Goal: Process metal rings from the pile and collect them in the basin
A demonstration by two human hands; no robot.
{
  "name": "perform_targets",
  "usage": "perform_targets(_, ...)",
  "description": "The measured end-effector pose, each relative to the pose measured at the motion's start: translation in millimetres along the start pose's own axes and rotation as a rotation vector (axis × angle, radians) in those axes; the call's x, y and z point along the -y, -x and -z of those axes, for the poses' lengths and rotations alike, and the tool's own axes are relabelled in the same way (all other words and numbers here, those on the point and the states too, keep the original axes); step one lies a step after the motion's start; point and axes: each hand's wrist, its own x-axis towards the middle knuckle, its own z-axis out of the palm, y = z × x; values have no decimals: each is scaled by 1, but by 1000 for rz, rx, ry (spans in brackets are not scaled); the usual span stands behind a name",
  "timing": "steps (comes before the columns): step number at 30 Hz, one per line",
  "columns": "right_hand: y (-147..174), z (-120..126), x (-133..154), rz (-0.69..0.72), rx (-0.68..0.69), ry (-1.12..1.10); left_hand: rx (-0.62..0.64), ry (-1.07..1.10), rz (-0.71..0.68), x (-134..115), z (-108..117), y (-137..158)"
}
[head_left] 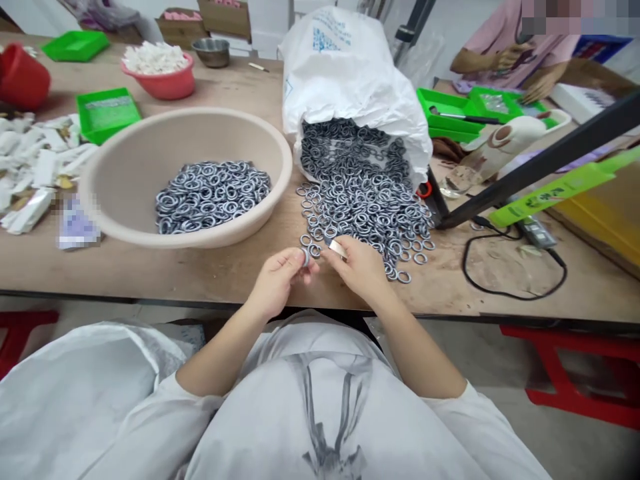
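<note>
Near the table's front edge, my left hand (283, 277) pinches a small grey ring (305, 257) between thumb and fingers. Just to its right, my right hand (361, 265) is closed around a small tool with a whitish handle (338, 249) and a dark end; its exact kind is hard to make out. Behind my hands spreads a heap of loose grey rings (365, 207), spilling from the mouth of a white woven sack (345, 73) that lies on its side. More such rings fill the bottom of a wide beige basin (115, 180) at left.
White pieces (40, 160) are piled at far left beside green trays (109, 115) and a red bowl (175, 83). At right, a black metal bar (540, 160) slants over the table, with a cable (500, 291) below. Across the table a person (520, 53) works with both hands.
</note>
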Motion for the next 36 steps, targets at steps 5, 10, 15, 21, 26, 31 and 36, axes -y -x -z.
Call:
perform_targets(5,-17,-19,23,105,153,249,-245,47,-102,-8,32,-4)
perform_targets(10,-16,-15,8,40,-3,-31,-224,157,25,-7,31,-8)
perform_targets(15,5,-12,5,-70,-82,-883,-83,168,166,8,3,-13)
perform_targets(21,28,-25,18,-49,-183,-1115,-62,26,-16,30,-24,-15)
perform_targets(26,29,-14,7,-13,-154,-1168,45,-40,22,22,-22,-11)
perform_targets(31,28,-7,8,45,66,-1304,146,19,122,18,-25,-7)
perform_targets(36,28,-16,9,-29,-113,-1283,125,96,134,16,-32,-4)
